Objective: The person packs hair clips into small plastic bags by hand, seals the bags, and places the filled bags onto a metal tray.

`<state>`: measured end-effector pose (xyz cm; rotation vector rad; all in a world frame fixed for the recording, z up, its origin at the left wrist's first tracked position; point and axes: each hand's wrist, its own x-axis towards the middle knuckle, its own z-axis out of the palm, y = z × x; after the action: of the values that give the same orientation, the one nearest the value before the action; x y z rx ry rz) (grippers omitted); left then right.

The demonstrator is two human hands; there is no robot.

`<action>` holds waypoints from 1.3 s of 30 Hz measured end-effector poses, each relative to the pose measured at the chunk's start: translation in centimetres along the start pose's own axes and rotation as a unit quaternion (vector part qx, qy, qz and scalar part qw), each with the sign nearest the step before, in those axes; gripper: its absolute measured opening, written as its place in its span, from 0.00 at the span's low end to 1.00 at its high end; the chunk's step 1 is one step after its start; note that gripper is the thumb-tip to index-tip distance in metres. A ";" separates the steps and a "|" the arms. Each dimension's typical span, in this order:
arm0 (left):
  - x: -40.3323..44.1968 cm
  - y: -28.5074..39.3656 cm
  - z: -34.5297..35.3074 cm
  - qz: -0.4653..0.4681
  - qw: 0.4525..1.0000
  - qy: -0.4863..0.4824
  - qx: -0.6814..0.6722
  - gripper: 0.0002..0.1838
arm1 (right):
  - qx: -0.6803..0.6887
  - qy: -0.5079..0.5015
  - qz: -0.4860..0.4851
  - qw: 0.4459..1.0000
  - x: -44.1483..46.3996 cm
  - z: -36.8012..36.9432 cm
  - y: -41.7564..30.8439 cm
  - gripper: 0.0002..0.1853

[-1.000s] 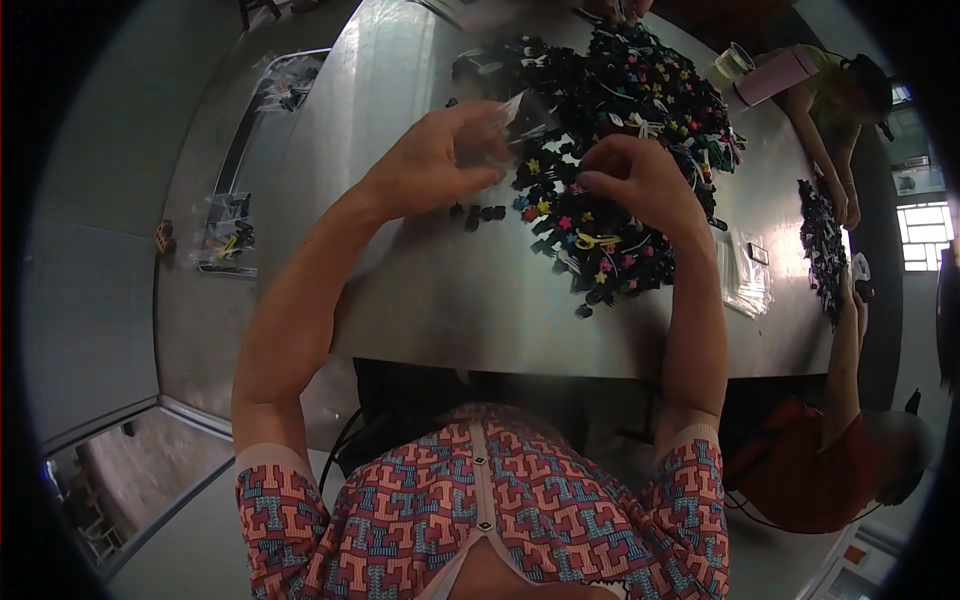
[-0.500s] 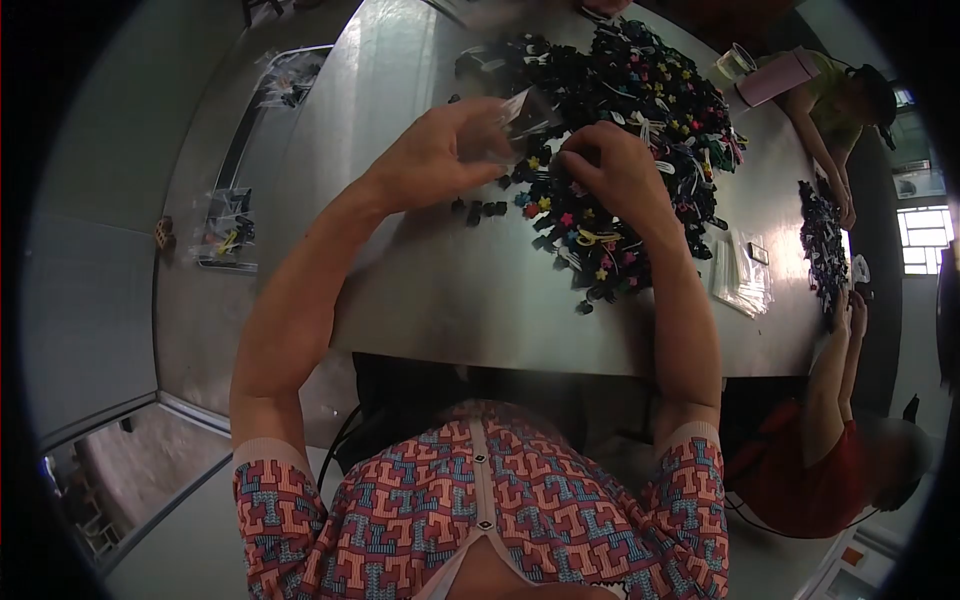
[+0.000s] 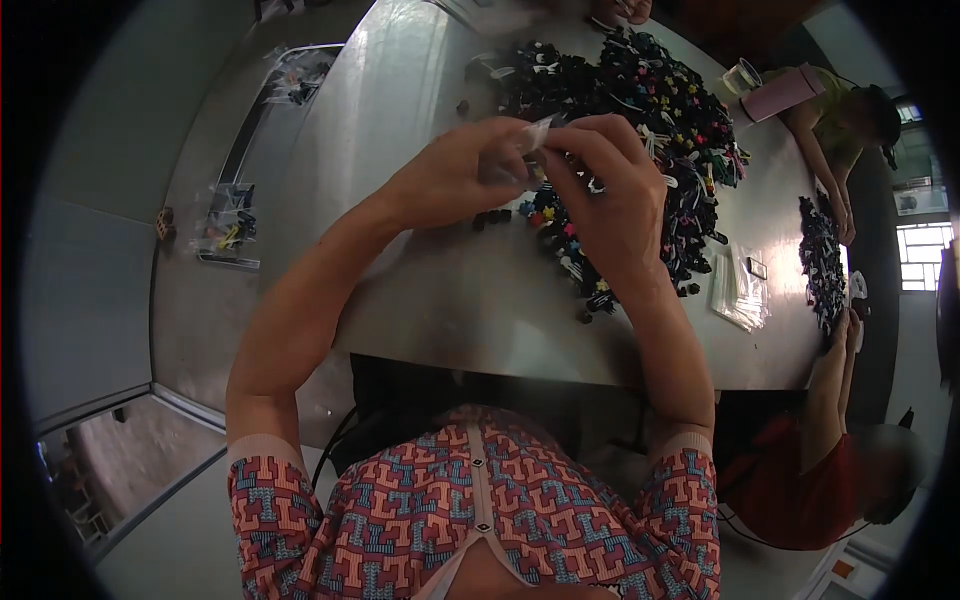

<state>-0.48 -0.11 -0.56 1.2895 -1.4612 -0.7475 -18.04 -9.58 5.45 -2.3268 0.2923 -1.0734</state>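
Note:
A small clear plastic bag is held in my left hand, its top edge showing between the fingers. My right hand meets the bag's edge, thumb and forefinger pinched together there. Whatever lies between those fingertips is too small to make out. Beyond and below my hands spreads a big pile of small black pieces, with yellow, pink, red and white ones mixed in. A few dark pieces lie apart, just below my left hand.
Flat clear bags lie right of the pile. A pink cup and a clear container stand at the upper right. Co-workers' hands are by a smaller black pile. Filled bags are in a tray at left.
My right hand has come up from over the pile to the bag. My left hand has shifted slightly right with the bag. The view has tilted a little.

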 end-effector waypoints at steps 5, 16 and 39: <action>-0.3 1.3 0.2 -0.016 1.000 0.003 0.014 0.30 | -0.080 0.004 -0.051 0.995 -0.1 0.5 0.0 0.08; -0.3 2.6 -0.9 -0.083 0.996 0.011 -0.039 0.32 | 0.071 0.003 0.189 0.979 -0.1 -1.2 4.3 0.07; 0.0 1.4 -1.1 -0.072 0.997 0.023 -0.021 0.29 | 0.036 -0.168 0.250 0.953 0.2 -3.7 5.9 0.12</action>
<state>0.12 0.43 1.00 1.3820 -1.3200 -0.8342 -20.51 -16.00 4.18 -2.1509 0.6518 -0.4276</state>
